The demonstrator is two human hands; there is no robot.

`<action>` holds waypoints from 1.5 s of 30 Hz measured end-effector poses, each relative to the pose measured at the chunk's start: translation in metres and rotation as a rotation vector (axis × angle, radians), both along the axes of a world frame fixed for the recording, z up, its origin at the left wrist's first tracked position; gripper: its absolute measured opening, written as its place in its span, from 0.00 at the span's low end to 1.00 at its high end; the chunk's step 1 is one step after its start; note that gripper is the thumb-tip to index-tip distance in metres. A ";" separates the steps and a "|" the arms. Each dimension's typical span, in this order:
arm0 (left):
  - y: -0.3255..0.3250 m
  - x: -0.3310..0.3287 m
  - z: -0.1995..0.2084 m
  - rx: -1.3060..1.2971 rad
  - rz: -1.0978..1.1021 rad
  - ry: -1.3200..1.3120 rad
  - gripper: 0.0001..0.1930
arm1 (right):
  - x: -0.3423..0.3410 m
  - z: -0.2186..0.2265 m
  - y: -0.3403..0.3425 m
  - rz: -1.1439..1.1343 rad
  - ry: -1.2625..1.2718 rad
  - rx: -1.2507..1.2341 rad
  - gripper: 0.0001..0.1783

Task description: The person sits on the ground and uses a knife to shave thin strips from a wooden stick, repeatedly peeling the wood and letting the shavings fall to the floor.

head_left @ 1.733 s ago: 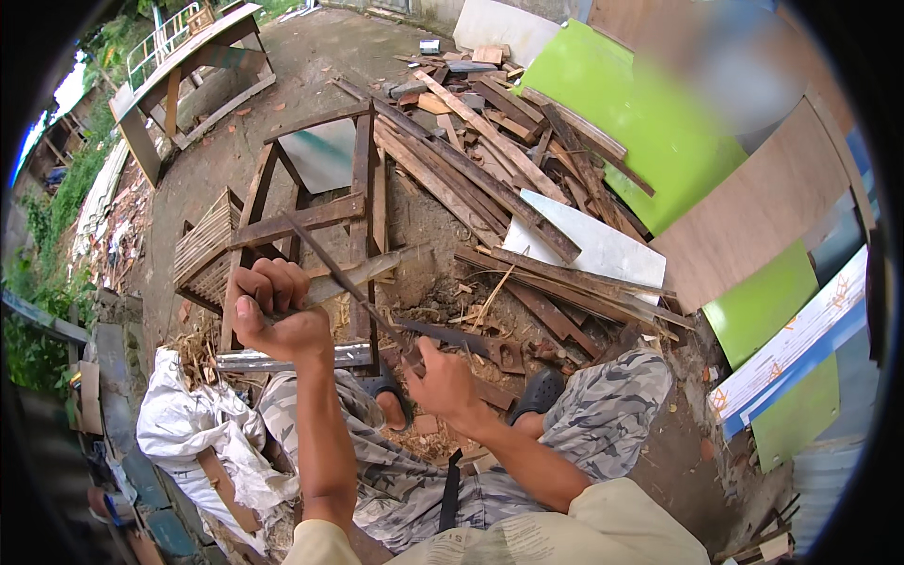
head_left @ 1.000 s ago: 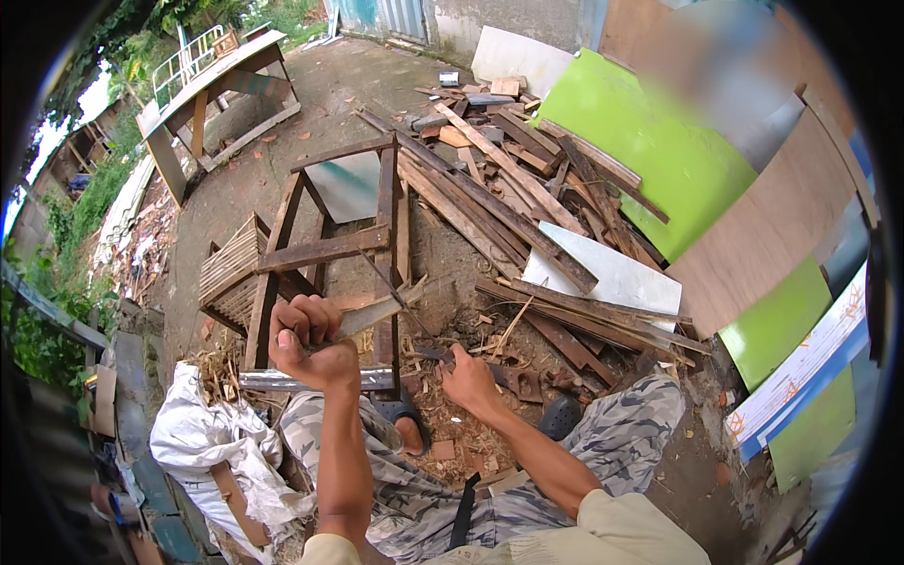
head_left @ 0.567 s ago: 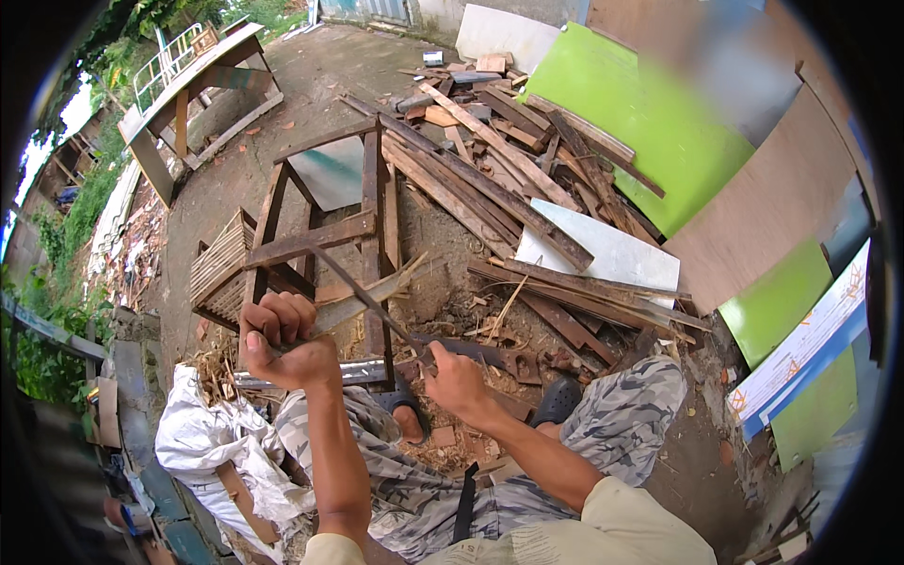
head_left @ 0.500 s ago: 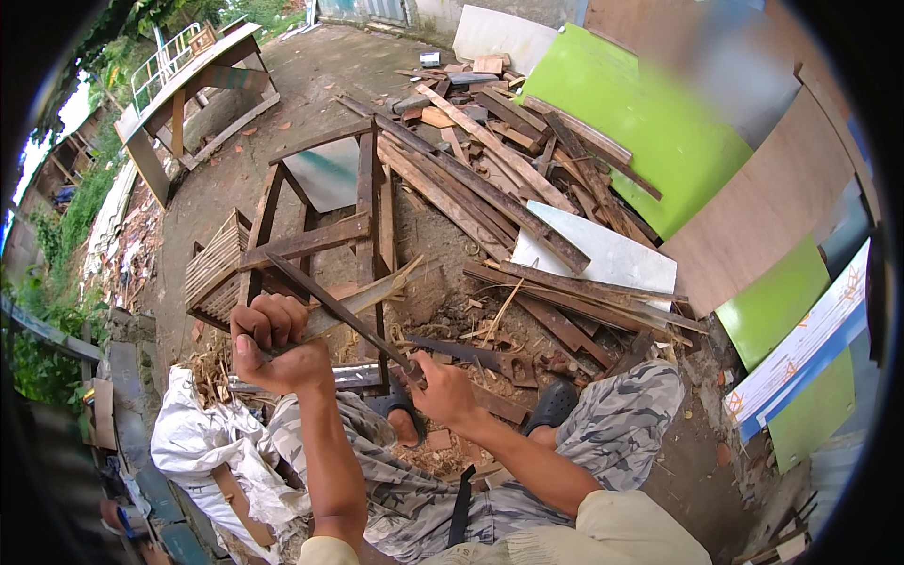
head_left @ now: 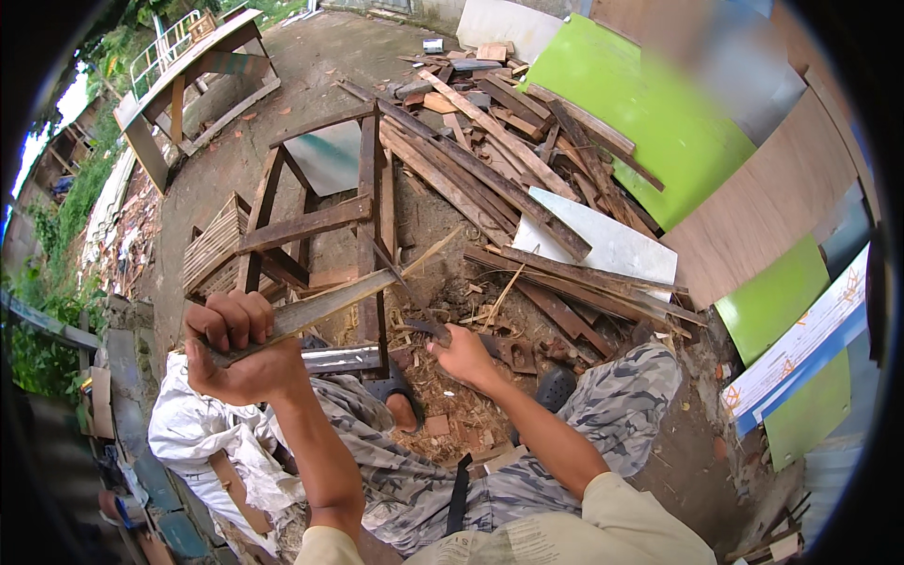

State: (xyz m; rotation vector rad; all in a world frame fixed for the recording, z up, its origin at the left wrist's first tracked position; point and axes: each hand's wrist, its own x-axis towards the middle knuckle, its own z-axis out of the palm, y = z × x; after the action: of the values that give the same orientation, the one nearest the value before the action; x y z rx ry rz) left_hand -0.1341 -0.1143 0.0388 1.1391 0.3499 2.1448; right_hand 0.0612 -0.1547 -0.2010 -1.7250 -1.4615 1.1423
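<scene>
My left hand point(head_left: 235, 344) is closed round the near end of a flat, weathered wooden strip point(head_left: 325, 308). The strip slants up to the right and ends in a pale, splintered tip. My right hand point(head_left: 463, 355) grips the dark handle of a machete point(head_left: 431, 330), lower and to the right of the strip. Part of its narrow dark blade is hard to make out against the wooden frame and the ground. On the ground behind my right hand lies a handsaw point(head_left: 515, 355), partly covered by the hand.
A dark wooden frame point(head_left: 306, 224) stands ahead, with a slatted piece point(head_left: 215, 247) beside it. Scrap boards point(head_left: 485, 188) pile up ahead right. Green panels point(head_left: 640, 122) lean at the right. A white sack point(head_left: 202, 433) lies by my left leg; shavings point(head_left: 452, 405) cover the ground between my feet.
My left hand has moved left and slightly down with the strip. My right hand has moved right and up, drawing the machete blade away from the strip's near part.
</scene>
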 end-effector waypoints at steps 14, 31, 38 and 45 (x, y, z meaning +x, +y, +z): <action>-0.006 0.049 -0.053 0.106 0.363 0.105 0.48 | -0.005 -0.002 -0.037 -0.133 -0.033 -0.011 0.21; -0.007 0.045 -0.059 -0.153 0.061 0.080 0.20 | -0.013 0.065 -0.064 -0.070 -0.007 0.038 0.18; -0.007 0.054 -0.057 -0.184 0.071 0.054 0.20 | -0.004 -0.051 -0.035 -0.199 -0.115 0.140 0.19; -0.003 0.034 -0.061 -0.159 0.067 0.085 0.19 | -0.040 0.078 -0.063 0.015 0.021 0.152 0.17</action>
State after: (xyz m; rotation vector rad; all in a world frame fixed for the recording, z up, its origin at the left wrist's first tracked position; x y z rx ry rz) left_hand -0.1001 -0.1174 -0.0225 1.1436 0.5937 2.0883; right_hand 0.0209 -0.2182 -0.1227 -1.5960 -1.5100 1.0259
